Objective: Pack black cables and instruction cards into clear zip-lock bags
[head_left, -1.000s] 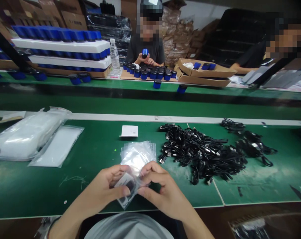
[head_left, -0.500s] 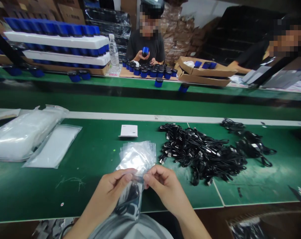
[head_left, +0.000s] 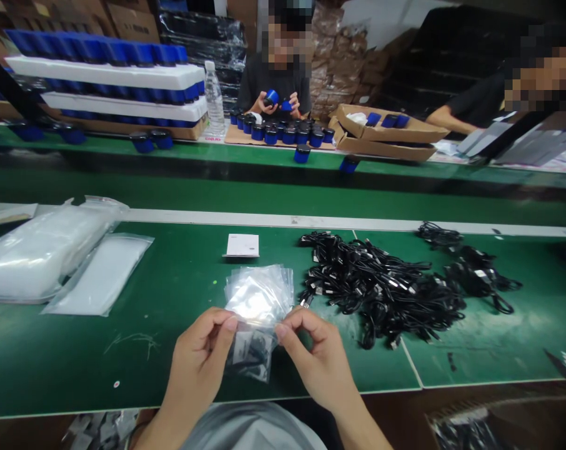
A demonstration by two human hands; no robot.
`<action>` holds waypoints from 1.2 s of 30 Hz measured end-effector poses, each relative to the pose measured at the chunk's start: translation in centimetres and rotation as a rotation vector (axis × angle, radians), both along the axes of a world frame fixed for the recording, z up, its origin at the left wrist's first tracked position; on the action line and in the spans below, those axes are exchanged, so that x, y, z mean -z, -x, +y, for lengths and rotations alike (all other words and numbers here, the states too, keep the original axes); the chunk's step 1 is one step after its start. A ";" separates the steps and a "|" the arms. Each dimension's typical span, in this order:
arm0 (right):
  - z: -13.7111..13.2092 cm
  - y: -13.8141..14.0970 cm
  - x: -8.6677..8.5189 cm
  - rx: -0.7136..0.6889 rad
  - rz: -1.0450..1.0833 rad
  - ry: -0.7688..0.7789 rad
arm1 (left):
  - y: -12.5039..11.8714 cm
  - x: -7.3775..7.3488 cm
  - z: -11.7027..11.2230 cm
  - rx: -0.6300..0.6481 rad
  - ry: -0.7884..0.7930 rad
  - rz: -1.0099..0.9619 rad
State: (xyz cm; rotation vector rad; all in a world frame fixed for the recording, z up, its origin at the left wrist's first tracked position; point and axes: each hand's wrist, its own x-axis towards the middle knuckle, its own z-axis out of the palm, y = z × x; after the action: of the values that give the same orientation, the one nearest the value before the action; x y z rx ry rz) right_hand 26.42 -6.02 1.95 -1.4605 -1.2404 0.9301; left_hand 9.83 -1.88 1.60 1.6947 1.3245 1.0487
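Note:
A clear zip bag (head_left: 250, 357) with a dark cable and a whitish piece inside hangs between my hands. My left hand (head_left: 202, 350) pinches the upper left corner of the bag between thumb and fingertips. At the opposite corner my right hand (head_left: 313, 353) pinches the same top edge. Just beyond my fingers lies a fanned stack of clear plastic bags (head_left: 259, 290). Behind that stack sits a small white booklet (head_left: 242, 245). To the right of my hands spreads a heap of black USB cables (head_left: 377, 284).
Packs of clear bags (head_left: 44, 256) lie at the left. Several cable bundles (head_left: 480, 269) are at the far right. Across the raised green line (head_left: 193, 162), a co-worker (head_left: 276, 75) holds blue-and-black jars; a water bottle (head_left: 213, 100) and cardboard trays (head_left: 390, 134) stand there. Another person is at right.
My hands have moved apart along the bag's top edge, and the bag has shifted up and away from my body. The co-worker opposite now has a blue item in each hand.

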 end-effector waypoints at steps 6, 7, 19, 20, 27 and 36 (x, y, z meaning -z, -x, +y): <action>-0.3 1.1 0.3 -0.122 0.094 -0.008 | -0.8 -0.4 0.0 -0.094 -0.013 0.002; -0.3 1.5 0.6 -0.143 0.100 0.000 | -0.9 -0.4 0.0 -0.116 -0.022 0.009; -0.4 5.6 3.9 0.086 0.168 -0.100 | -1.3 2.8 -1.6 0.012 -0.099 0.185; -0.5 5.6 4.0 0.061 0.120 -0.109 | -1.2 2.8 -1.6 0.017 -0.105 0.182; -0.2 4.3 3.3 0.023 0.055 -0.104 | -0.9 2.0 -1.3 0.075 -0.163 0.150; -0.2 1.2 0.4 -0.011 0.187 -0.057 | 0.1 -0.3 -0.3 0.170 -0.013 -0.006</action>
State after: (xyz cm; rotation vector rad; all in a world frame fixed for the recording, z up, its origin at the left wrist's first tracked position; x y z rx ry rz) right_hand 25.20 -6.19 1.52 -1.2924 -1.1285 1.0069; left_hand 9.75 -2.15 1.92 1.7782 1.1492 0.9651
